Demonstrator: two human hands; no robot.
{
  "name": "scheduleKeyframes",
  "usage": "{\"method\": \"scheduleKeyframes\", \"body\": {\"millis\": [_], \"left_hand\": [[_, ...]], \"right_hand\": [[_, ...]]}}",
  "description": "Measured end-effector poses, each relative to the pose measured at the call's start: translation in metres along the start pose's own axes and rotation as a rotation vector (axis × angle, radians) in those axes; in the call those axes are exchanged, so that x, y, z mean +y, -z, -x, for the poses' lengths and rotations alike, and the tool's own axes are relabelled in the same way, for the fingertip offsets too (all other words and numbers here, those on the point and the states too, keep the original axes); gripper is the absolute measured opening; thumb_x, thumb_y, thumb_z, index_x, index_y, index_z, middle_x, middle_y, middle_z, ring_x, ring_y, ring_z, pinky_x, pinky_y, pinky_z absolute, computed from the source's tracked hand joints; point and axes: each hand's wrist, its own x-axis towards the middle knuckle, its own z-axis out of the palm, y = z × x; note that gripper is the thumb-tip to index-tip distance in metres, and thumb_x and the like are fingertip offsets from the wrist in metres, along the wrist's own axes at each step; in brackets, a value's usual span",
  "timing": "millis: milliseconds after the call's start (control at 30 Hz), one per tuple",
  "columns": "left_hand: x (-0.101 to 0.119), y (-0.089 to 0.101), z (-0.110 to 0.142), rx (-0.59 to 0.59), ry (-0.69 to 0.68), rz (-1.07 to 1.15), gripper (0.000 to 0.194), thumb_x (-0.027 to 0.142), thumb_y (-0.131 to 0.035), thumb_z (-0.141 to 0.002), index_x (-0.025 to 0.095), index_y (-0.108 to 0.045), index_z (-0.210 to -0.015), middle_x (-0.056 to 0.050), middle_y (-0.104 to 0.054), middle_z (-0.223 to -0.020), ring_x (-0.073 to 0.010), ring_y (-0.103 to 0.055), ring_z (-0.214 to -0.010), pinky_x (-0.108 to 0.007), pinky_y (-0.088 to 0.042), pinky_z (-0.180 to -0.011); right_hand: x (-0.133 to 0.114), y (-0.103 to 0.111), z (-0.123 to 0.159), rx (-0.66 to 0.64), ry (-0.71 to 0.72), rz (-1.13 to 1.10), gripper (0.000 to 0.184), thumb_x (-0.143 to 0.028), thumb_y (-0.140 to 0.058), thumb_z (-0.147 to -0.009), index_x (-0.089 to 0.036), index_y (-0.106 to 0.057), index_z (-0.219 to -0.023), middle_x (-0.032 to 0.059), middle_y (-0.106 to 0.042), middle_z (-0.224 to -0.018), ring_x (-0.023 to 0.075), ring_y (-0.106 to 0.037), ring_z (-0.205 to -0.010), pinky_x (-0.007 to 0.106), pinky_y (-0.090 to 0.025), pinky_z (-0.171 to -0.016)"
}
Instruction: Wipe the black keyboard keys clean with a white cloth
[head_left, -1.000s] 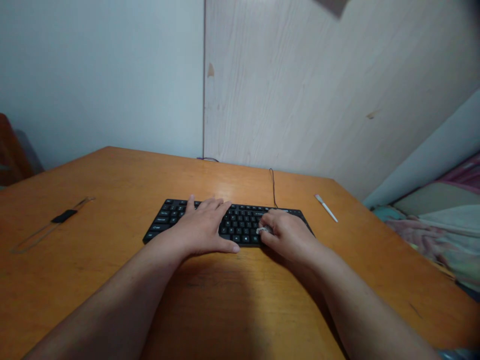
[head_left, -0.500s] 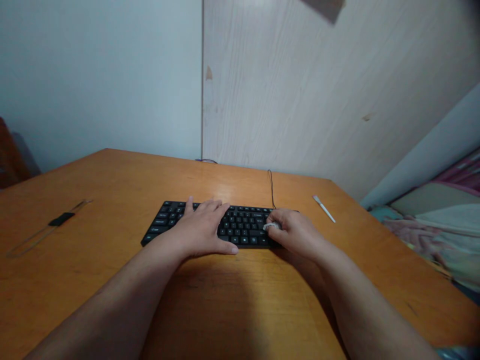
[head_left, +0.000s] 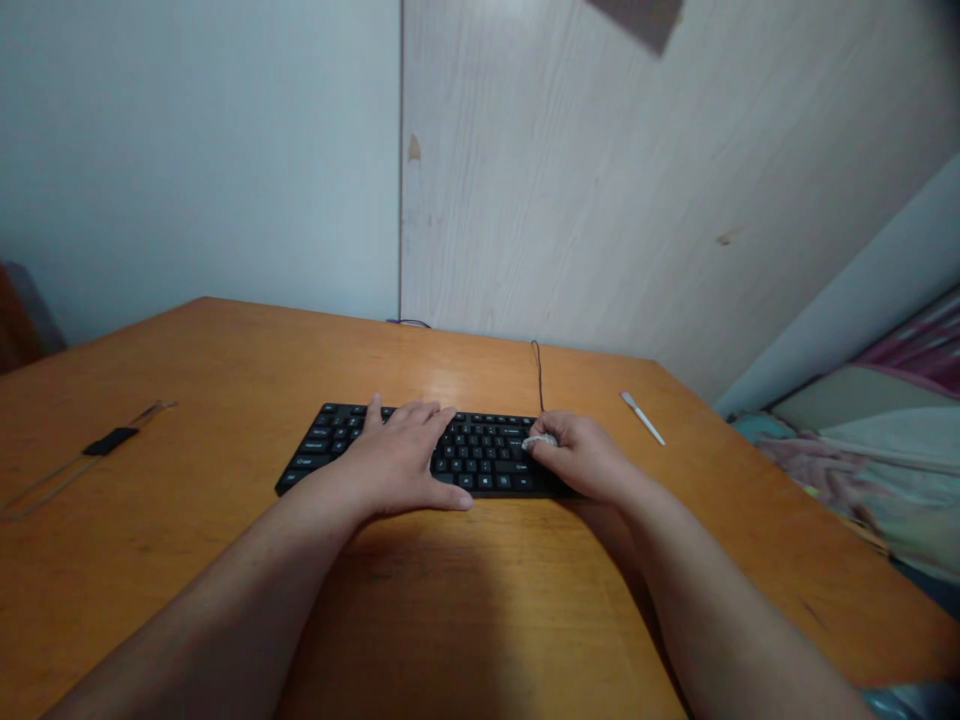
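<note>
Black keys fill the keyboard point(head_left: 476, 450) that lies in front of you, long side towards you, at the middle of the orange-brown wooden table point(head_left: 225, 360). Your left hand point(head_left: 397, 450) rests palm down across its left half, fingers spread wide, the thumb reaching out along the near edge. Your right hand point(head_left: 581, 450) is at the keyboard's right end, fingers curled in narrow and pinching a small white wad point(head_left: 540, 441) against the keys; you cannot tell its material. Beyond that hand, a thin dark cable point(head_left: 539, 375) runs towards the far edge. Farther right lies a slim white brush point(head_left: 642, 418); far to the left, a black strip with looped cords point(head_left: 111, 441).
</note>
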Motion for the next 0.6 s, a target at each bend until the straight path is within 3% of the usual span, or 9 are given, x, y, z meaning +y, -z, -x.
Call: {"method": "scheduleKeyframes", "body": {"millis": [133,433,500,600], "left_hand": [[0.000,0.000,0.000,-0.011,0.003,-0.003,0.114,0.084,-0.056,-0.058,0.022,-0.031,-0.150,-0.019,-0.031,-0.155,-0.0406,-0.023,-0.143,-0.065,0.007,-0.111],[0.002,0.002,0.000,-0.011,0.015,-0.019,0.114,0.084,-0.057,-0.057,0.022,-0.033,-0.149,-0.019,-0.033,-0.154,-0.0417,-0.023,-0.142,-0.063,0.007,-0.112],[0.002,0.002,0.000,-0.012,0.019,-0.020,0.114,0.084,-0.057,-0.058,0.022,-0.032,-0.150,-0.019,-0.032,-0.155,-0.0411,-0.023,-0.143,-0.063,0.007,-0.112],[0.000,0.001,0.000,-0.009,0.013,-0.023,0.113,0.083,-0.056,-0.058,0.023,-0.031,-0.150,-0.018,-0.032,-0.155,-0.0406,-0.023,-0.143,-0.062,0.008,-0.112]], "right_hand": [[0.014,0.009,0.000,0.057,-0.096,-0.039,0.017,-0.033,-0.052,-0.085,-0.020,-0.062,-0.082,0.0001,-0.061,-0.070,0.0148,-0.053,-0.065,0.025,-0.030,-0.055],[0.005,0.020,0.017,-0.207,-0.031,-0.134,0.009,-0.027,-0.057,-0.077,-0.020,-0.061,-0.077,-0.0020,-0.060,-0.068,0.0135,-0.053,-0.063,0.024,-0.034,-0.056],[0.008,0.022,0.015,-0.168,-0.045,-0.160,0.011,-0.030,-0.057,-0.078,-0.020,-0.062,-0.078,-0.0017,-0.060,-0.069,0.0138,-0.053,-0.064,0.024,-0.034,-0.056],[0.027,0.025,0.008,0.040,-0.147,-0.131,0.015,-0.034,-0.054,-0.080,-0.020,-0.061,-0.077,-0.0007,-0.059,-0.067,0.0150,-0.052,-0.063,0.026,-0.034,-0.055]]}}
